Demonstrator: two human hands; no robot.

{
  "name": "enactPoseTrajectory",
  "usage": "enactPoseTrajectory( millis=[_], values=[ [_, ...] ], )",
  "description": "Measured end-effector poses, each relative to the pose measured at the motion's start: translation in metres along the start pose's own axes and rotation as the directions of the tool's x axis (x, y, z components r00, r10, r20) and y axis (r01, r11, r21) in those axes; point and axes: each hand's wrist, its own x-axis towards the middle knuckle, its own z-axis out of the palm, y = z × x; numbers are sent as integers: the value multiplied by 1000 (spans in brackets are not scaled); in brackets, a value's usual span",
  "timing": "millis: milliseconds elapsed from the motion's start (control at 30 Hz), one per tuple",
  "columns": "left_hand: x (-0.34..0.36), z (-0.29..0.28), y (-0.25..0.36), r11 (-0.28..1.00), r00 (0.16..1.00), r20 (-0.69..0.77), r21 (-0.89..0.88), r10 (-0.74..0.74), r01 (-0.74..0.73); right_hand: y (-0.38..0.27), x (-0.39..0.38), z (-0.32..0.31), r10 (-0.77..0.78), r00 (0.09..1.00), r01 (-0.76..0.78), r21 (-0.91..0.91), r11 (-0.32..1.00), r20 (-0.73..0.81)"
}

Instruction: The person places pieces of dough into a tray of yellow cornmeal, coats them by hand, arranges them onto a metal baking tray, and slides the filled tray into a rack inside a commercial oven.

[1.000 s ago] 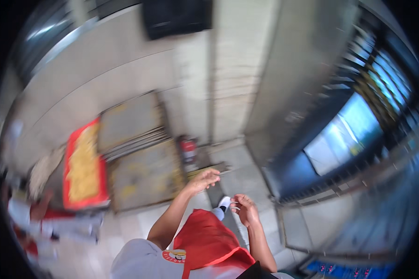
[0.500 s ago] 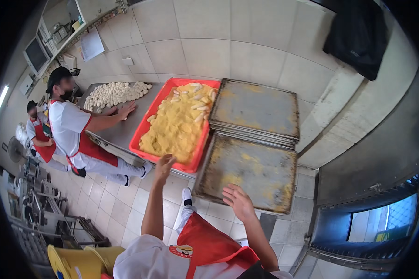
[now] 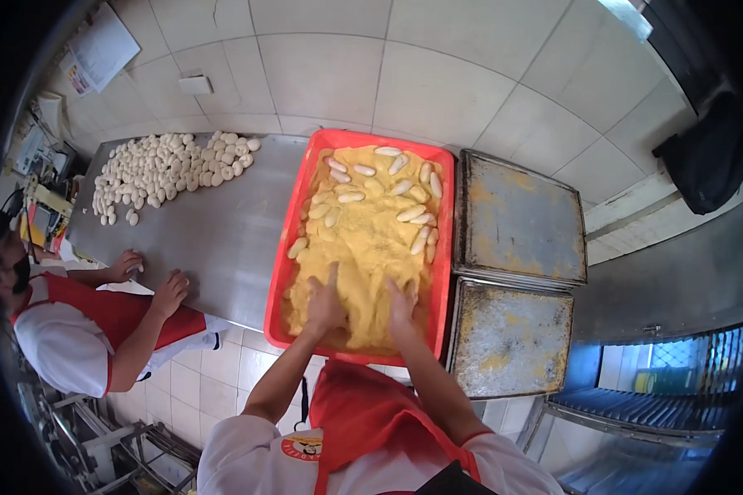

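Both my hands are in a red plastic tub (image 3: 277, 290) filled with yellow crumbs (image 3: 362, 256). My left hand (image 3: 326, 307) presses into the crumbs at the near left, fingers apart, one pointing away from me. Across a small furrow, my right hand (image 3: 401, 307) touches the crumbs with its fingers spread and the tips partly buried. Neither hand grips a thing that I can see. Several pale oval dough pieces (image 3: 351, 197), dusted with crumbs, lie at the tub's far end and along its sides.
Stacked baking trays (image 3: 520, 223) and a lower worn tray (image 3: 512, 338) stand right of the tub. On the steel table (image 3: 223, 223) at left is a heap of dough balls (image 3: 173, 169). A co-worker (image 3: 74, 322) in a red apron stands there, hands over the table edge.
My hands have come from the air in front of the tub down into the crumbs. My view has turned and moved closer to the tub. The co-worker's hands have drawn back from the dough balls.
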Motion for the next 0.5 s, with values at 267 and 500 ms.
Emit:
enactPoseTrajectory(
  millis=[267,500],
  values=[
    [100,4,-29,779,844,-312,-338,436,-528,-44,51,25,-319,844,150,382,912,432],
    [61,-21,-64,853,876,-47,-209,480,-478,-9,43,-21,-486,862,483,-514,708,141]
  ],
)
